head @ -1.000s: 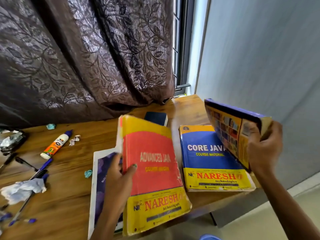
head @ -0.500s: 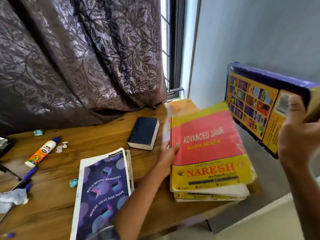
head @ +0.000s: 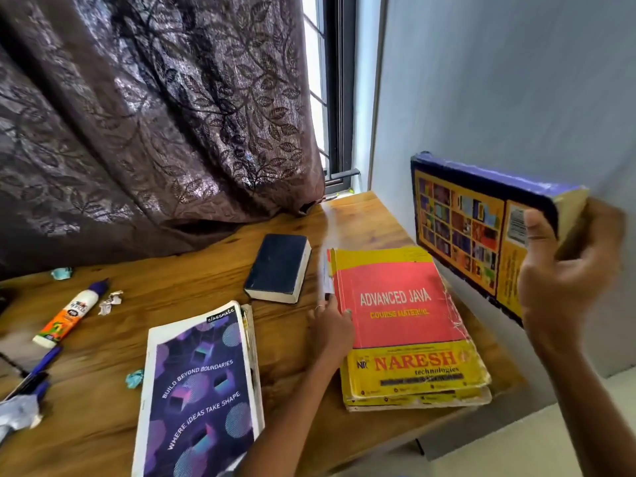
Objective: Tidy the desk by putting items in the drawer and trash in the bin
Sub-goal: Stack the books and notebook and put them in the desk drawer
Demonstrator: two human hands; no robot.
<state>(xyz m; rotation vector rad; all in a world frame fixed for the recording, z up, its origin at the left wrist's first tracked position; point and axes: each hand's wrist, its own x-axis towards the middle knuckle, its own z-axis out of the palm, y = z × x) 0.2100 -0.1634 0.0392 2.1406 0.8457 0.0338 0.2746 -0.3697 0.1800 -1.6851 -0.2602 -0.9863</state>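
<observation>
The red and yellow Advanced Java book [head: 406,315] lies flat on another yellow book [head: 418,402] at the right end of the wooden desk [head: 179,287]. My left hand [head: 332,327] rests against its spine, fingers fairly straight and thumb tip on the cover edge. In the air to the right, my right hand [head: 568,270] grips a thick blue and yellow book [head: 461,228] by its end, held tilted, back cover facing me. A purple Classmate notebook [head: 199,390] lies near the front edge. A small dark blue book [head: 278,266] sits behind it.
A glue bottle [head: 69,318], blue pens [head: 38,370], crumpled white paper [head: 17,411] and small teal scraps [head: 134,378] lie on the left part of the desk. A brown curtain [head: 155,115] hangs behind. A grey wall [head: 499,80] bounds the right side.
My left hand carried the Advanced Java book right and laid it on the Core Java book, uncovering the notebook. My right hand raised the thick book higher.
</observation>
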